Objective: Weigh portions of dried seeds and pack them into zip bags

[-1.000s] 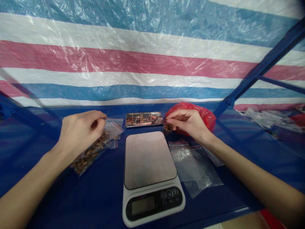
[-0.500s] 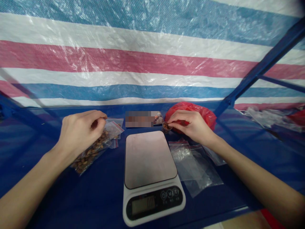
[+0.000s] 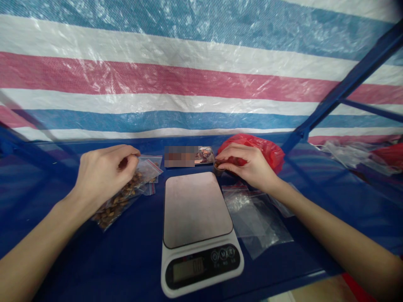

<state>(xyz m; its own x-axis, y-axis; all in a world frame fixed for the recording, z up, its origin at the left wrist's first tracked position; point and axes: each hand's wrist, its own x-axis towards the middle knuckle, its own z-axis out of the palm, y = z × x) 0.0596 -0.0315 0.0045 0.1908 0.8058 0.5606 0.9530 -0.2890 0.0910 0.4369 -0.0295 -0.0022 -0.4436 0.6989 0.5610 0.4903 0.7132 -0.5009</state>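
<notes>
Right hand (image 3: 248,165) pinching small brown scoop (image 3: 218,166), now dipped lower behind white digital kitchen scale (image 3: 198,228); left hand (image 3: 103,172) pinching clear zip bag of brown pieces (image 3: 124,197), left of it.

Both hands, left (image 3: 102,174) and right (image 3: 248,165), are bare; the forearms are sleeveless, without rings or watch.
</notes>
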